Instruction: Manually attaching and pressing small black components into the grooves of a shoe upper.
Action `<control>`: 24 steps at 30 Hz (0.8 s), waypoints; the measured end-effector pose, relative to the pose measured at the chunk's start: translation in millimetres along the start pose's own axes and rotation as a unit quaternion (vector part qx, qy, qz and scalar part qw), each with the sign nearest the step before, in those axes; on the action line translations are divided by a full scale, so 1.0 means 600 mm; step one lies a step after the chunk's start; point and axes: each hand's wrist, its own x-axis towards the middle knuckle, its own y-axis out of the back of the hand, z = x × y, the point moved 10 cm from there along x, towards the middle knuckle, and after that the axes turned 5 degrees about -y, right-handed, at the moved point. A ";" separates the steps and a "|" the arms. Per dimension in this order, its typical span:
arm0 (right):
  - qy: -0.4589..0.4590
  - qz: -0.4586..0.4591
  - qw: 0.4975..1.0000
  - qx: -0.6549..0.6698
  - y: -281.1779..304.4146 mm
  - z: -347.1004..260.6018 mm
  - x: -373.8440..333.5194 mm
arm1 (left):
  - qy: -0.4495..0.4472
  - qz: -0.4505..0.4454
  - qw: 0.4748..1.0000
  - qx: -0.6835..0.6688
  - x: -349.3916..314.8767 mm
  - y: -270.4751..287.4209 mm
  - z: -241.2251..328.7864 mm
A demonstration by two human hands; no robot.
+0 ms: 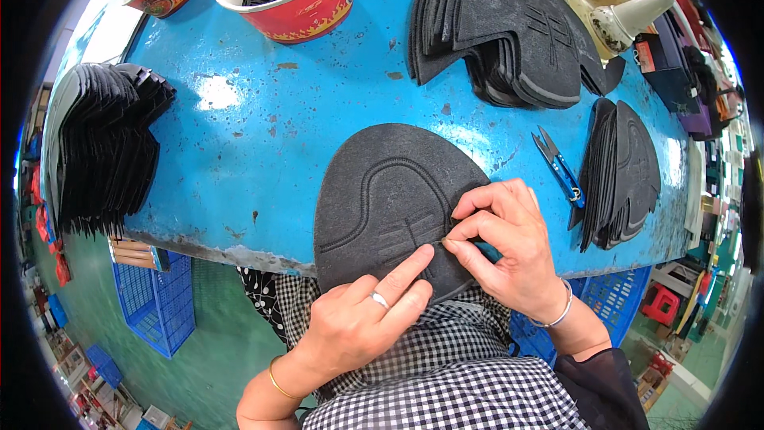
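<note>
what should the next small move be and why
Perhaps draw the right hand gently back while the left hand steadies the black, rounded, foam-like panel: the right fingertips are pinched close to the left forefinger, which rests on it.

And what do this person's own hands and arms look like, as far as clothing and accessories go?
Neither is gloved. The left hand wears a silver-coloured ring, with a thin gold-coloured bangle at its wrist. The right hand has a silver-coloured bangle at the wrist, and a black sleeve shows farther up that arm.
</note>
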 end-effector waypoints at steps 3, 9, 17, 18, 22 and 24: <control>0.001 -0.009 1.000 -0.009 0.000 0.000 0.004 | 0.005 -0.010 1.000 0.008 0.000 -0.003 -0.003; 0.031 -0.018 0.999 0.011 0.015 0.007 0.003 | 0.096 0.066 0.964 -0.240 -0.004 0.009 -0.035; 0.099 -0.070 0.976 0.179 0.015 -0.065 -0.019 | 0.209 0.057 0.885 -0.412 -0.025 0.000 -0.051; 0.099 -0.070 0.976 0.181 0.016 -0.066 -0.019 | 0.193 0.051 0.893 -0.404 -0.020 0.002 -0.047; 0.084 -0.079 0.981 0.157 0.014 -0.060 -0.017 | 0.178 0.087 0.889 -0.412 -0.017 0.005 -0.049; 0.082 -0.083 0.982 0.147 0.012 -0.055 -0.014 | 0.170 0.111 0.889 -0.410 -0.013 0.012 -0.052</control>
